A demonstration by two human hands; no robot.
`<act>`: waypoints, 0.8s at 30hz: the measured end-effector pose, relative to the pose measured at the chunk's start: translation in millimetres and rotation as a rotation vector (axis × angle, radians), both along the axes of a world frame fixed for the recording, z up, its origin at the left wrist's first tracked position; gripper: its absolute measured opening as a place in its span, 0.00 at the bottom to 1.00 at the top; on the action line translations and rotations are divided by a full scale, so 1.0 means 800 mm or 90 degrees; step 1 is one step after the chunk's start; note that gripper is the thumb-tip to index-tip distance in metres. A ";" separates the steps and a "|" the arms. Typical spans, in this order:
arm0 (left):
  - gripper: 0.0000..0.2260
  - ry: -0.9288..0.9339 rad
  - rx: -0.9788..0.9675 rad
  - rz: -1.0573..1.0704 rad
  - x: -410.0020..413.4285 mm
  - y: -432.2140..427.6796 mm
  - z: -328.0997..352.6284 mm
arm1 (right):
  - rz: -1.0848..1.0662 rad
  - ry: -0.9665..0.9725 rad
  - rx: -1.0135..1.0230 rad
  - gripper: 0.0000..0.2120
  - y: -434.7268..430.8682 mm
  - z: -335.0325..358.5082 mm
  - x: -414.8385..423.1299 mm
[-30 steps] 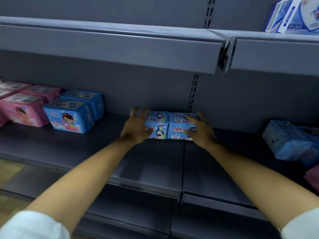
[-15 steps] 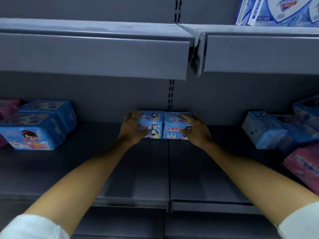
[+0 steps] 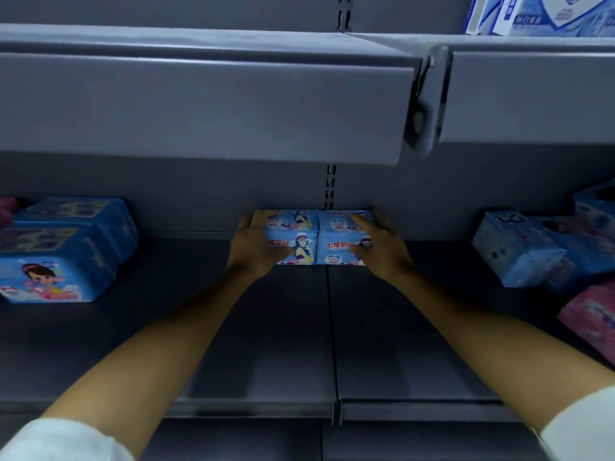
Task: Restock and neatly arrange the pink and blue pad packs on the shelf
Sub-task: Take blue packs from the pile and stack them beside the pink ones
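Blue film wrapping is showing at the middle of the shelf [image 3: 266,327], where I am watching two pad packs sitting side by side at the far edge, close against the grey back panel [image 3: 199,184]. The left blue pack [image 3: 296,234] and the right blue pack [image 3: 336,241] are touching each other along one seam, right below the slotted upright [image 3: 330,188].

The left hand [image 3: 256,244] is gripping the left blue pack from its outer side, fingers lying over the top and the thumb pressing on the printed front. The right hand [image 3: 382,244] is gripping the right blue pack in the mirrored way, thumb on the front and fingers curling over the top corner. Both forearms are reaching in from the near side, with white sleeves [image 3: 60,440] showing at the bottom corners.

Further left, a group of darker blue packs [image 3: 60,261] is standing on the same shelf, well apart from the hands, with a sliver of a pink pack [image 3: 5,211] at the frame edge. To the right, pale blue packs [image 3: 519,251] are lying tilted, and another pink pack [image 3: 592,321] is lying nearer, partly cut off. The upper shelf [image 3: 199,104] is hanging over everything, carrying white and blue boxes [image 3: 539,15] at the far right.
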State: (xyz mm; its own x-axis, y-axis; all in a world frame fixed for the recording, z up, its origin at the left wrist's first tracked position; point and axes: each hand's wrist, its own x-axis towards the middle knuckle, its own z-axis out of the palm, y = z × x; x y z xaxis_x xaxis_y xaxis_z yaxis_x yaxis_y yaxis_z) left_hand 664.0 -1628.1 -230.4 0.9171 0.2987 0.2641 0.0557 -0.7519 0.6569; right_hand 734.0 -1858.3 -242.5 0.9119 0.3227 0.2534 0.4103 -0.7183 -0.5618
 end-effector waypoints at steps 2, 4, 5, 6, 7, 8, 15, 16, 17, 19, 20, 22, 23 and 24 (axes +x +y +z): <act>0.32 0.000 0.004 -0.004 -0.001 -0.001 0.001 | -0.005 0.000 -0.005 0.30 0.000 0.001 -0.001; 0.32 0.001 0.011 -0.009 -0.001 -0.001 0.002 | -0.008 0.007 -0.005 0.30 0.000 0.001 -0.002; 0.33 0.003 0.014 -0.013 -0.001 -0.001 0.002 | -0.012 0.011 -0.006 0.30 -0.003 0.001 -0.001; 0.33 0.006 0.014 -0.019 0.000 -0.003 0.002 | -0.017 0.014 -0.011 0.30 -0.006 0.002 0.000; 0.32 0.010 0.014 -0.025 0.001 -0.004 0.002 | -0.021 0.016 -0.015 0.30 -0.009 0.002 0.001; 0.32 0.012 0.015 -0.029 0.003 -0.007 0.001 | -0.022 0.020 -0.016 0.31 -0.012 0.003 0.002; 0.32 0.008 0.036 -0.038 0.009 -0.014 -0.002 | -0.016 0.002 -0.017 0.29 -0.016 0.005 0.004; 0.32 0.008 0.039 -0.037 0.009 -0.015 -0.002 | -0.012 0.002 -0.010 0.29 -0.017 0.005 0.003; 0.32 0.009 0.040 -0.036 0.009 -0.016 -0.002 | -0.010 0.005 -0.001 0.29 -0.017 0.004 0.002; 0.32 0.016 0.047 -0.040 0.010 -0.017 -0.002 | -0.009 0.015 0.008 0.30 -0.018 0.005 0.001; 0.32 0.026 0.054 -0.044 0.009 -0.017 -0.002 | -0.008 0.022 0.005 0.30 -0.018 0.005 0.000; 0.32 0.048 0.080 -0.044 0.009 -0.015 -0.002 | -0.006 0.037 -0.019 0.31 -0.018 0.007 -0.003; 0.32 0.057 0.102 -0.038 0.008 -0.013 -0.002 | -0.010 0.041 -0.040 0.32 -0.018 0.008 -0.004; 0.33 0.066 0.132 -0.032 0.007 -0.013 0.000 | -0.018 0.039 -0.064 0.34 -0.018 0.008 -0.006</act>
State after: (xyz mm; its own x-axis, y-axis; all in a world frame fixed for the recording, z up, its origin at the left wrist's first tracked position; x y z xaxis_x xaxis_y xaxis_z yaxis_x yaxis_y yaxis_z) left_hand 669.7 -1638.2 -230.3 0.9547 0.2014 0.2192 0.0740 -0.8738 0.4805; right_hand 729.3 -1873.0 -236.2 0.9340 0.3175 0.1638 0.3557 -0.7834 -0.5096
